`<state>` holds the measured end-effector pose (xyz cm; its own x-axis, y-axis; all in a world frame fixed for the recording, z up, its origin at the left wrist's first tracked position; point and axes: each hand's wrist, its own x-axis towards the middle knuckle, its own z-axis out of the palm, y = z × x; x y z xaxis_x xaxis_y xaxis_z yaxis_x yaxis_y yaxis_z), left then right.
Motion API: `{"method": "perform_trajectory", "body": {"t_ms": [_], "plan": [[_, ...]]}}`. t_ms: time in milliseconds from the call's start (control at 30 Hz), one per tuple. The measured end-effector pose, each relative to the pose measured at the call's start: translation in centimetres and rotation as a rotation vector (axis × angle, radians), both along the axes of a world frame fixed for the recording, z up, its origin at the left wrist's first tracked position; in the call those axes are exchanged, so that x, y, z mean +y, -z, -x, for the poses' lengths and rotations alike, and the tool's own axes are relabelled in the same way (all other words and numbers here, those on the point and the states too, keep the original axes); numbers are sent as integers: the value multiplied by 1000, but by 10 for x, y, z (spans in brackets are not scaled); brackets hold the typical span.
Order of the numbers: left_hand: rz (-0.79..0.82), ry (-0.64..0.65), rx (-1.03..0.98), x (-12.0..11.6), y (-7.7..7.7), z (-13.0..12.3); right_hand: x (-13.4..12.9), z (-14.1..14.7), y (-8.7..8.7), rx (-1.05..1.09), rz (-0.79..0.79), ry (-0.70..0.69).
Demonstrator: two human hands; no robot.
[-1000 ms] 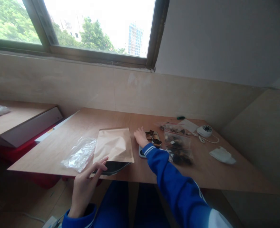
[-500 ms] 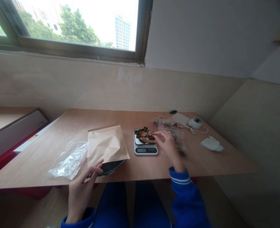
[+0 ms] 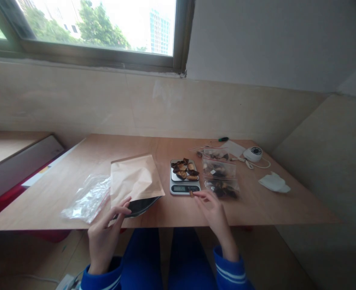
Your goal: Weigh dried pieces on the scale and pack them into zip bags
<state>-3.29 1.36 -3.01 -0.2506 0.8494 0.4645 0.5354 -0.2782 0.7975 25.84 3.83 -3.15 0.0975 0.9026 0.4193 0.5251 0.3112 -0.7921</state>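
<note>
A small kitchen scale (image 3: 178, 189) stands mid-table with several brown dried mushroom pieces (image 3: 182, 174) on its plate. Just in front of its display, my right hand (image 3: 210, 206) pinches one small dried mushroom piece (image 3: 191, 193) between thumb and fingertips. A brown kraft paper pouch (image 3: 137, 177) lies left of the scale, its dark mouth facing me and partly open. My left hand (image 3: 109, 225) grips the pouch's near left edge at the mouth, thumb and fingers closed on it. What lies inside the pouch is hidden.
Right of the scale lie zip bags (image 3: 221, 188) with dark pieces inside. Farther right are a white dome camera (image 3: 252, 154) with its cable and a crumpled white tissue (image 3: 274, 183). Clear plastic bags (image 3: 88, 197) lie at the left. A green-handled tool (image 3: 223, 139) rests at the back.
My right hand has moved from the scale's plate toward me, with a small mushroom piece in its fingertips. My left hand stays on the pouch. The view has shifted slightly.
</note>
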Motion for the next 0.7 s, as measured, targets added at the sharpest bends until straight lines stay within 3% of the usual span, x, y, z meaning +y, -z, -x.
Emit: {"method": "perform_trajectory", "body": {"t_ms": [200, 333, 567, 700], "plan": [[15, -63, -33, 3, 1, -12, -11, 77, -15, 115, 120, -375], [26, -93, -44, 0, 1, -17, -10, 112, -10, -6, 97, -346], [31, -71, -77, -3, 3, -16, -4, 116, -8, -312, 251, -277], [60, -14, -67, 14, 7, -15, -14, 108, -9, -309, 310, -344]]}}
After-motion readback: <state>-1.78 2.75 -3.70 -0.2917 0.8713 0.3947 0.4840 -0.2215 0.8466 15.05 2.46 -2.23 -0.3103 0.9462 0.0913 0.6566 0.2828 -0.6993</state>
